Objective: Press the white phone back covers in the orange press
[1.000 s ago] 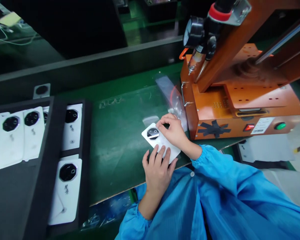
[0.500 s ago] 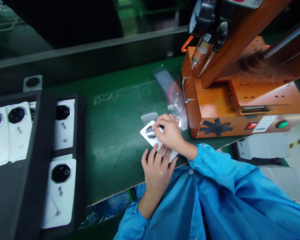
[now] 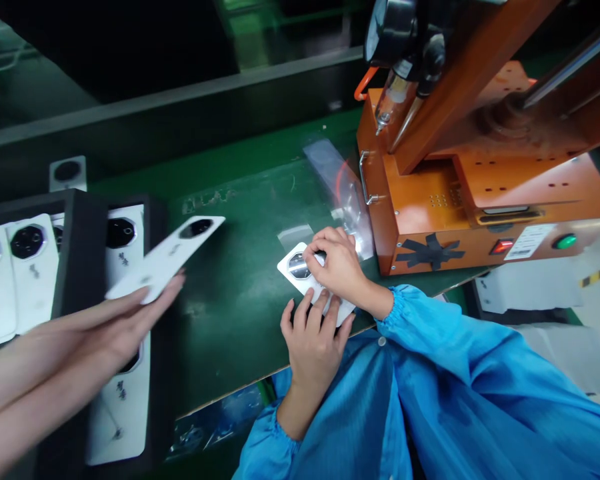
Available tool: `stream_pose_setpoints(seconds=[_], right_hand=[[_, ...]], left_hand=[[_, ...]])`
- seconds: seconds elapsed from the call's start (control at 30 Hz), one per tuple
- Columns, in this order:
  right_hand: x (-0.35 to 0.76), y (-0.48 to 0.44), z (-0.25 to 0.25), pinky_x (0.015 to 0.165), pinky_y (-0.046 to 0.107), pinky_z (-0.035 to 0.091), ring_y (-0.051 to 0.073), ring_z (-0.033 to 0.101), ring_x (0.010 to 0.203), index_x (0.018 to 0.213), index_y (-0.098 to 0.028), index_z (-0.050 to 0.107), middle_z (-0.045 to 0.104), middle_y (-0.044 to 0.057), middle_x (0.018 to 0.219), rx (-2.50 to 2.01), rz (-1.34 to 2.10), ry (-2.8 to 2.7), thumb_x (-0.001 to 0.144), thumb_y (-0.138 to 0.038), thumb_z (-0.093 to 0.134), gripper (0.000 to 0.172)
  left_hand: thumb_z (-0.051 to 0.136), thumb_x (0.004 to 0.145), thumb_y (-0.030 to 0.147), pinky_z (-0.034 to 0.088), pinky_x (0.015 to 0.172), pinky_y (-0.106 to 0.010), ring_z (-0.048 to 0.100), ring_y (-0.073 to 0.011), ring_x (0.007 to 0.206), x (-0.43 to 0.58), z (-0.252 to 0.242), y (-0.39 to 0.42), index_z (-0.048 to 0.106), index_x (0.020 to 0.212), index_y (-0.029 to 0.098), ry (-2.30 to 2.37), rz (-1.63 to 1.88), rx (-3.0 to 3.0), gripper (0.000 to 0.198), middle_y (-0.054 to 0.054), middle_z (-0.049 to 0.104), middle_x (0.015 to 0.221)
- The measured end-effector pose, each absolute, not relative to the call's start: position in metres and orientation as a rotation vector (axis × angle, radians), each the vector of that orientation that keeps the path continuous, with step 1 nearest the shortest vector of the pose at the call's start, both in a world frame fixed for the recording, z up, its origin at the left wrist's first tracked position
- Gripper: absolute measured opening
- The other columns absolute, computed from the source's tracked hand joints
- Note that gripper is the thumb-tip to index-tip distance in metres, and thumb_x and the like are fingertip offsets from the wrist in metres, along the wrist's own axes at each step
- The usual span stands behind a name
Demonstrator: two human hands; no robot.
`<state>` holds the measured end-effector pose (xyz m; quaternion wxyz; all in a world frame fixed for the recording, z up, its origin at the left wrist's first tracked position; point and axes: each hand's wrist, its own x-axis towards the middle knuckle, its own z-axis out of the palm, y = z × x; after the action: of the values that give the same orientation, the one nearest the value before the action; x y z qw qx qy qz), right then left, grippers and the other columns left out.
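scuffed green bench [image 3: 240, 320], big orange press [image 3: 505, 190] on it, clear plastic [image 3: 347, 200] just left of the press, white panel [image 3: 305, 277] further left of it

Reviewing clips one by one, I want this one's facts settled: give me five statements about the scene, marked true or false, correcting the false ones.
1. The left hand rests on a white panel. True.
2. The right hand rests on the orange machine. False: its fingers are at the panel's lens window.
3. Another person's hand holds a second panel. True.
4. The green button sits left of the red switch. False: it sits to the right.
5. Dark tape forms a star shape on the machine's front. True.
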<state>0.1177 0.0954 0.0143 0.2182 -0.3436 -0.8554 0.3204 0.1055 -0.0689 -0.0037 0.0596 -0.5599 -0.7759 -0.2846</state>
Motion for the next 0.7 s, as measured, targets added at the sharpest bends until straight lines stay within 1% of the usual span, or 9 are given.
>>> stream_pose_setpoints(seconds=[0.37, 0.47, 0.53, 0.57, 0.63, 0.7], right_hand=[[0.12, 0.094, 0.014, 0.087, 0.04, 0.035, 0.022, 0.055, 0.098, 0.077, -0.023, 0.072, 0.065, 0.003, 0.097, -0.936, 0.847, -2.359, 0.086, -0.023, 0.068, 0.01], [0.121, 0.095, 0.014, 0.088, 0.041, 0.036, 0.022, 0.055, 0.098, 0.081, -0.023, 0.073, 0.064, 0.004, 0.098, -0.923, 0.855, -2.371, 0.088, -0.024, 0.067, 0.009], [0.125, 0.094, 0.017, 0.089, 0.042, 0.038, 0.024, 0.055, 0.102, 0.091, -0.023, 0.074, 0.064, 0.005, 0.103, -0.903, 0.841, -2.389, 0.09, -0.025, 0.064, 0.01], [0.129, 0.093, 0.02, 0.09, 0.043, 0.038, 0.025, 0.055, 0.104, 0.099, -0.022, 0.073, 0.063, 0.007, 0.106, -0.887, 0.814, -2.4, 0.092, -0.025, 0.062, 0.014], [0.143, 0.089, 0.032, 0.091, 0.044, 0.039, 0.027, 0.054, 0.109, 0.117, -0.021, 0.07, 0.062, 0.01, 0.116, -0.833, 0.727, -2.44, 0.094, -0.023, 0.058, 0.026], [0.164, 0.084, 0.049, 0.091, 0.045, 0.04, 0.028, 0.054, 0.111, 0.13, -0.019, 0.063, 0.062, 0.012, 0.123, -0.683, 0.65, -2.57, 0.094, -0.017, 0.052, 0.038]], left_hand=[[0.074, 0.088, 0.037, 0.033, 0.112, -0.053, 0.062, -0.0316, 0.124, 0.107, -0.005, -0.07, 0.072, 0.116, 0.024, -2.346, -0.855, -1.694, 0.031, -0.008, 0.075, 0.121], [0.074, 0.088, 0.037, 0.032, 0.114, -0.053, 0.062, -0.0311, 0.124, 0.106, -0.005, -0.069, 0.072, 0.117, 0.025, -2.341, -0.862, -1.693, 0.032, -0.008, 0.075, 0.121], [0.074, 0.088, 0.037, 0.032, 0.114, -0.053, 0.062, -0.0308, 0.125, 0.106, -0.006, -0.069, 0.072, 0.118, 0.025, -2.342, -0.873, -1.693, 0.031, -0.008, 0.075, 0.12], [0.074, 0.088, 0.036, 0.032, 0.114, -0.053, 0.062, -0.031, 0.125, 0.106, -0.006, -0.069, 0.072, 0.117, 0.025, -2.343, -0.879, -1.69, 0.03, -0.008, 0.075, 0.119], [0.073, 0.089, 0.036, 0.032, 0.113, -0.052, 0.063, -0.0311, 0.124, 0.107, -0.006, -0.069, 0.073, 0.113, 0.024, -2.347, -0.894, -1.681, 0.027, -0.008, 0.076, 0.117], [0.072, 0.089, 0.034, 0.031, 0.113, -0.053, 0.063, -0.0317, 0.124, 0.107, -0.002, -0.07, 0.073, 0.11, 0.024, -2.357, -0.915, -1.684, 0.023, -0.008, 0.076, 0.118]])
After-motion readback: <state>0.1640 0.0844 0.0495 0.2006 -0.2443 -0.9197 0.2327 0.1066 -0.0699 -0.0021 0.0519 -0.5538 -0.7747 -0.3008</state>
